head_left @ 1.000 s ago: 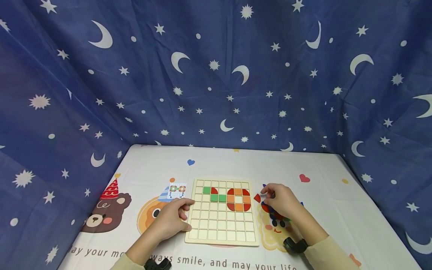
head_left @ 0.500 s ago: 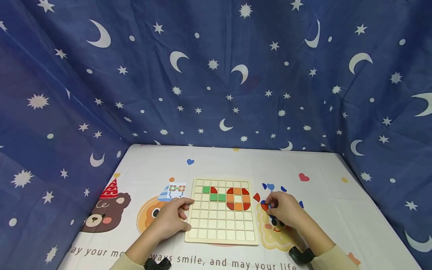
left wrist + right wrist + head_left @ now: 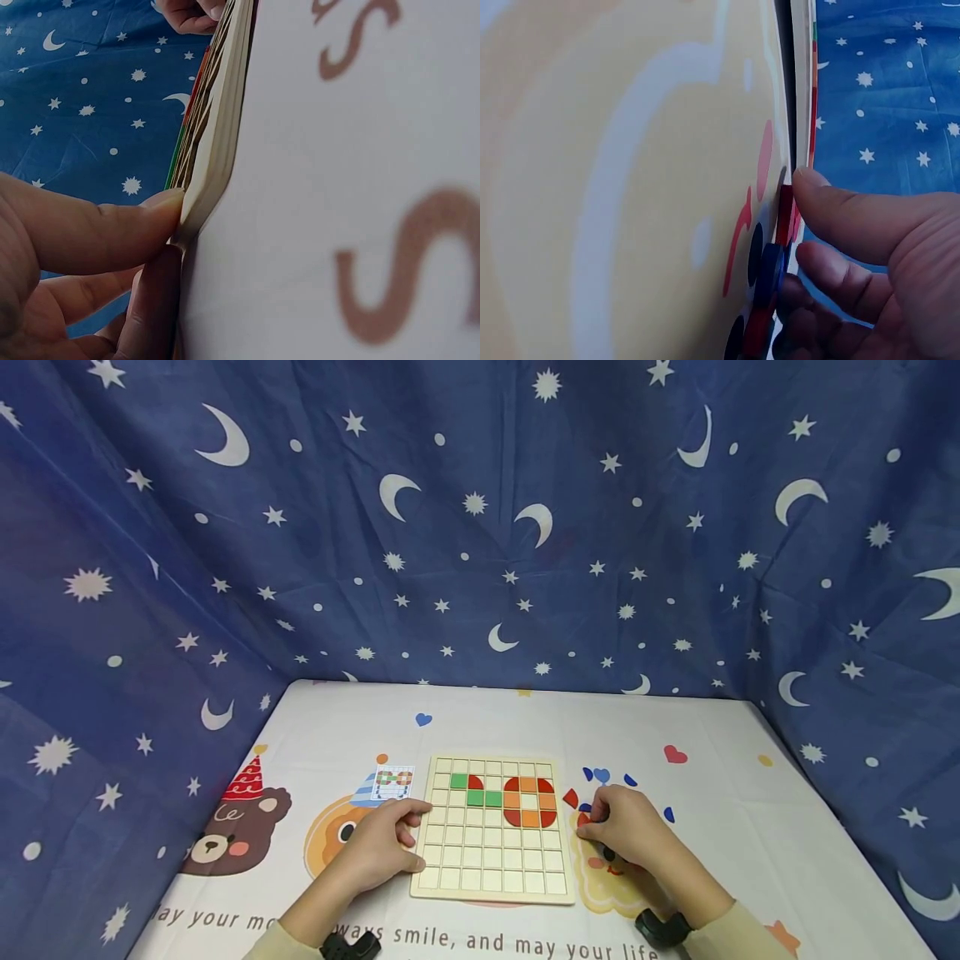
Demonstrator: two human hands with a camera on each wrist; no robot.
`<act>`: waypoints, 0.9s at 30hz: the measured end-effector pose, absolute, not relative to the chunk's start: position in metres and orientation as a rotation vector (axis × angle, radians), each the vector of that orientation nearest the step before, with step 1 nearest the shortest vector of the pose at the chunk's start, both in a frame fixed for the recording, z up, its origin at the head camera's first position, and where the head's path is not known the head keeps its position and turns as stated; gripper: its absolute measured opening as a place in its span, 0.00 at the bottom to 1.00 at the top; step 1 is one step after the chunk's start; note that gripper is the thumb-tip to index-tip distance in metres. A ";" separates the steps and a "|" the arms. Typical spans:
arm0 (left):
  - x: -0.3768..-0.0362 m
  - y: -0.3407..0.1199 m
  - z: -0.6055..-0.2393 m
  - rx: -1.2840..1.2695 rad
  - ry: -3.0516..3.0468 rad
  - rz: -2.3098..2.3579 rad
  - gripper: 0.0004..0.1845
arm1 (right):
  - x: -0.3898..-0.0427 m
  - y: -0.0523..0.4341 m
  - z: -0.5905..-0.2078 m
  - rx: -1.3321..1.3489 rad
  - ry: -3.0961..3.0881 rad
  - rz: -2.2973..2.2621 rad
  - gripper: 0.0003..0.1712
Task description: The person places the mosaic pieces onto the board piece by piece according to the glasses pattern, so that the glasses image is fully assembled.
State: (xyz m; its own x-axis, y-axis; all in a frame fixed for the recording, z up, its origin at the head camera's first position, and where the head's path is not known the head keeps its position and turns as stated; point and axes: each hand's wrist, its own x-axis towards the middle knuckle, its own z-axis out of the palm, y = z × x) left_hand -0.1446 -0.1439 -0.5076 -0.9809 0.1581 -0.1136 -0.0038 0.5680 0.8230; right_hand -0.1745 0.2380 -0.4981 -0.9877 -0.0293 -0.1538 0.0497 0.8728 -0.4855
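My left hand (image 3: pixel 384 843) rests its thumb and index finger against the left edge of a pale wooden grid board (image 3: pixel 472 860). In the left wrist view the thumb (image 3: pixel 127 232) touches the board's near corner. Red, orange and green tiles form a ring and a stepped line on the board. Right of it, my right hand (image 3: pixel 626 822) is down among loose tiles. Its thumb (image 3: pixel 862 221) touches or nearly touches a red tile (image 3: pixel 785 214), with a blue tile (image 3: pixel 769 270) close by. Whether it pinches the red one is unclear; the hand hides part of the pile.
A small pattern card (image 3: pixel 393 782) lies left of the board's upper corner. A loose red tile (image 3: pixel 571 797) lies between the board and the right hand; several blue tiles (image 3: pixel 669 814) are scattered around that hand. A starry blue curtain (image 3: pixel 480 568) borders the white printed tablecloth (image 3: pixel 720 827).
My right hand has moved slightly toward me, and its thumb has shifted left toward the board, uncovering blue tiles behind it. The left hand and board stay in place.
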 end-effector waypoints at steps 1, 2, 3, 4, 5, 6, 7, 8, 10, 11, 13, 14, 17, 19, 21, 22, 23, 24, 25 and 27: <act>-0.145 -0.144 -0.508 0.132 2.626 1.376 0.42 | -0.175 0.238 -0.498 0.002 2.889 -0.755 0.20; -0.145 -0.144 -0.508 0.134 2.628 1.375 0.42 | -0.175 0.238 -0.498 -0.015 2.887 -0.757 0.18; -0.145 -0.144 -0.508 0.137 2.631 1.372 0.42 | -0.175 0.238 -0.498 -0.035 2.885 -0.760 0.17; -0.145 -0.144 -0.508 0.139 2.633 1.370 0.42 | -0.175 0.239 -0.498 -0.056 2.883 -0.760 0.18; -0.145 -0.144 -0.508 0.137 2.632 1.370 0.42 | -0.175 0.239 -0.499 -0.074 2.880 -0.765 0.19; -0.145 -0.144 -0.508 0.135 2.632 1.369 0.42 | -0.175 0.239 -0.499 -0.091 2.872 -0.775 0.20; -0.145 -0.144 -0.508 0.133 2.633 1.368 0.42 | -0.175 0.239 -0.499 -0.098 2.862 -0.784 0.20; -0.145 -0.144 -0.508 0.130 2.633 1.368 0.42 | -0.175 0.238 -0.499 -0.102 2.853 -0.791 0.20; -0.144 -0.144 -0.507 0.125 2.632 1.368 0.42 | -0.175 0.237 -0.499 -0.100 2.843 -0.796 0.19; -0.144 -0.144 -0.507 0.124 2.631 1.369 0.42 | -0.175 0.237 -0.498 -0.096 2.838 -0.800 0.18; -0.144 -0.144 -0.507 0.124 2.630 1.370 0.42 | -0.174 0.236 -0.498 -0.089 2.833 -0.793 0.16; -0.144 -0.144 -0.507 0.124 2.629 1.372 0.42 | -0.174 0.235 -0.497 -0.091 2.833 -0.788 0.15; -0.145 -0.144 -0.507 0.122 2.625 1.376 0.42 | -0.175 0.235 -0.497 -0.095 2.830 -0.778 0.14; -0.145 -0.144 -0.507 0.119 2.622 1.378 0.42 | -0.175 0.235 -0.497 -0.103 2.829 -0.774 0.14; -0.145 -0.144 -0.507 0.119 2.621 1.379 0.42 | -0.176 0.235 -0.497 -0.115 2.835 -0.771 0.14; -0.145 -0.144 -0.507 0.120 2.621 1.379 0.42 | -0.176 0.235 -0.496 -0.120 2.837 -0.771 0.14; -0.145 -0.144 -0.507 0.121 2.622 1.379 0.42 | -0.176 0.235 -0.496 -0.127 2.841 -0.772 0.14; -0.145 -0.144 -0.507 0.123 2.622 1.379 0.42 | -0.177 0.235 -0.495 -0.136 2.847 -0.774 0.14; -0.145 -0.144 -0.507 0.125 2.623 1.378 0.42 | -0.177 0.235 -0.494 -0.147 2.854 -0.775 0.14; -0.145 -0.144 -0.507 0.126 2.623 1.379 0.42 | -0.177 0.234 -0.492 -0.179 2.865 -0.781 0.14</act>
